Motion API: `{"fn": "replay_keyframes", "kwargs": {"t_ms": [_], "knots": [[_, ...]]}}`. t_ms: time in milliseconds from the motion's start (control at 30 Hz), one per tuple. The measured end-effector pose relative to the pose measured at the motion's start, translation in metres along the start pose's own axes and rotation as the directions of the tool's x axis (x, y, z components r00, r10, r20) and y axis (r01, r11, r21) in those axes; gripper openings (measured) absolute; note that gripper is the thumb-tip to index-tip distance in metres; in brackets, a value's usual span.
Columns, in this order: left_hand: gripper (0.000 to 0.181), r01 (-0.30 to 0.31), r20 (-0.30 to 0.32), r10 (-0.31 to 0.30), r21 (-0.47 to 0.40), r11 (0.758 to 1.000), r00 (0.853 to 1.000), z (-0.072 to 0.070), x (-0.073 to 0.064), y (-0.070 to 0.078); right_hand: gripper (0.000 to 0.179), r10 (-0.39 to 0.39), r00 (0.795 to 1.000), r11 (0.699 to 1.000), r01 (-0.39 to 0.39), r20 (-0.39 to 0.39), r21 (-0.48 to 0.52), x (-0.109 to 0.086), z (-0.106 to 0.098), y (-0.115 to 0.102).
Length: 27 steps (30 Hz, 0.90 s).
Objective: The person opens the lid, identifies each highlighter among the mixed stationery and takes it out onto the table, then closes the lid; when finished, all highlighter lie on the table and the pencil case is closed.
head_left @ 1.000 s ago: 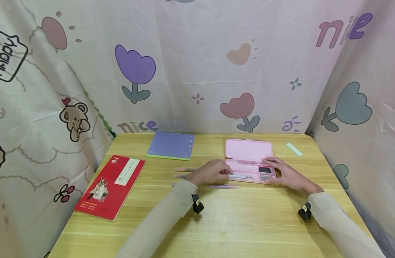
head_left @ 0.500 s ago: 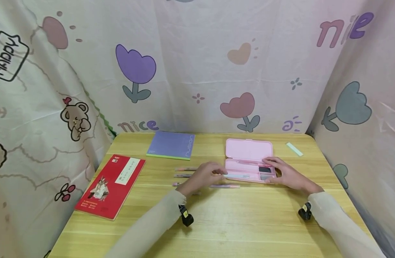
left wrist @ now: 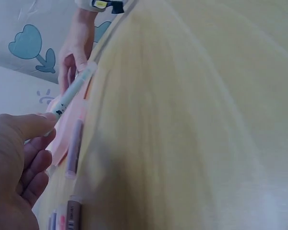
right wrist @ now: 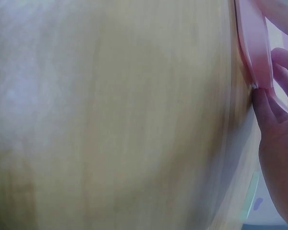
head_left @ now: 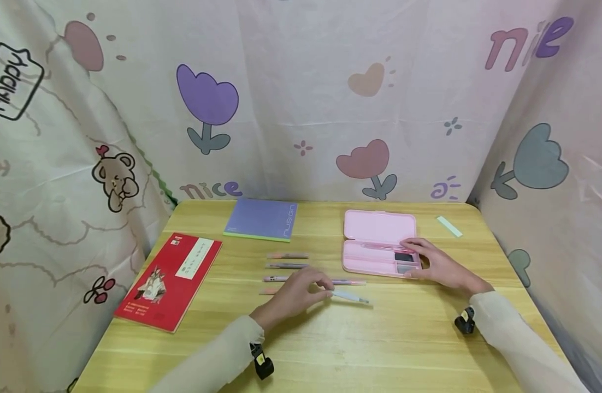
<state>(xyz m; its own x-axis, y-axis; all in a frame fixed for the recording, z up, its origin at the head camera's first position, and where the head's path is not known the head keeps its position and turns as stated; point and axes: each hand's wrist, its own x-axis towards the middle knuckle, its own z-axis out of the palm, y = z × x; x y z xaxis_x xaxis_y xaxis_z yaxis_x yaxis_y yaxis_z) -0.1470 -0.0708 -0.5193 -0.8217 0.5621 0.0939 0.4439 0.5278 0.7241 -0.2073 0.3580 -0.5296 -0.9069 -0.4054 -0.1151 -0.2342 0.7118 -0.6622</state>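
My left hand (head_left: 298, 293) pinches a pale, light-blue pen (head_left: 350, 297) near one end, above the table in front of the row of pens. In the left wrist view, thumb and fingertips hold this pen (left wrist: 74, 91), which slants upward. My right hand (head_left: 436, 263) grips the right end of an open pink pencil case (head_left: 362, 266), its thumb at the front edge and its fingers reaching over the inside. A thin pink pen (head_left: 379, 248) lies in the case, beside a dark block (head_left: 403, 257) and a grey one (head_left: 404, 269) in small compartments.
Several pens lie left of the case, among them an orange-tinted pen (head_left: 286, 255), a dark one (head_left: 286, 266) and a purple one (head_left: 350, 282). A red booklet (head_left: 168, 284) and a purple notebook (head_left: 261, 218) lie further left. A pale green strip (head_left: 449, 226) lies at right.
My left hand has lifted the pale pen out of the pencil case and carried it left and toward me, in front of the other pens. The right hand stays on the case.
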Motion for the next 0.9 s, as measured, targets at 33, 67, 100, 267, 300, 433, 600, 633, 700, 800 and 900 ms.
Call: {"fn": "replay_keyframes", "kwargs": {"t_ms": [33,67,100,267,300,433,600,633,700,800,900], "knots": [[0.008,0.003,0.003,-0.003,0.009,1.0,1.0,0.001,-0.002,0.0,0.091,0.003,1.0,1.0,-0.003,0.0,0.0,0.0,0.0,0.0],[0.007,0.005,0.007,-0.005,0.019,1.0,1.0,0.002,-0.003,0.0,0.091,0.003,1.0,1.0,-0.003,0.0,-0.003,0.0,0.0,0.0],[0.007,0.003,0.013,-0.004,0.026,1.0,1.0,0.003,-0.004,-0.001,0.091,0.003,1.0,1.0,-0.003,0.0,-0.006,0.0,0.0,-0.001],[0.007,0.001,0.047,-0.003,0.057,0.998,0.999,0.006,-0.008,0.0,0.091,-0.004,1.0,1.0,0.004,0.002,-0.022,0.0,0.0,-0.002],[0.007,-0.003,0.05,-0.001,0.067,0.998,0.999,0.006,-0.008,0.0,0.092,-0.002,1.0,1.0,0.002,0.002,-0.023,0.0,0.0,-0.002],[0.012,-0.032,0.062,0.023,0.145,0.989,0.998,0.007,-0.009,0.001,0.092,0.012,1.0,1.0,-0.012,0.002,-0.023,0.0,-0.001,-0.002],[0.012,-0.094,0.061,0.081,0.256,0.962,0.995,0.009,-0.009,0.0,0.091,-0.006,1.0,1.0,0.006,-0.001,-0.019,0.001,0.0,-0.002],[0.012,-0.103,0.057,0.091,0.275,0.956,0.994,0.009,-0.009,0.0,0.09,-0.014,1.0,1.0,0.014,-0.002,-0.018,0.001,0.0,-0.002],[0.011,-0.119,0.048,0.11,0.317,0.941,0.993,0.01,-0.01,0.0,0.09,-0.027,1.0,0.999,0.027,-0.003,-0.018,0.001,0.0,-0.002],[0.01,-0.136,0.043,0.129,0.379,0.916,0.991,0.01,-0.011,-0.002,0.089,-0.03,1.0,0.999,0.03,-0.002,-0.024,0.0,-0.001,-0.002],[0.009,-0.143,0.038,0.14,0.419,0.897,0.989,0.009,-0.012,-0.003,0.09,-0.023,1.0,0.999,0.023,-0.002,-0.027,0.0,-0.001,-0.002]]}}
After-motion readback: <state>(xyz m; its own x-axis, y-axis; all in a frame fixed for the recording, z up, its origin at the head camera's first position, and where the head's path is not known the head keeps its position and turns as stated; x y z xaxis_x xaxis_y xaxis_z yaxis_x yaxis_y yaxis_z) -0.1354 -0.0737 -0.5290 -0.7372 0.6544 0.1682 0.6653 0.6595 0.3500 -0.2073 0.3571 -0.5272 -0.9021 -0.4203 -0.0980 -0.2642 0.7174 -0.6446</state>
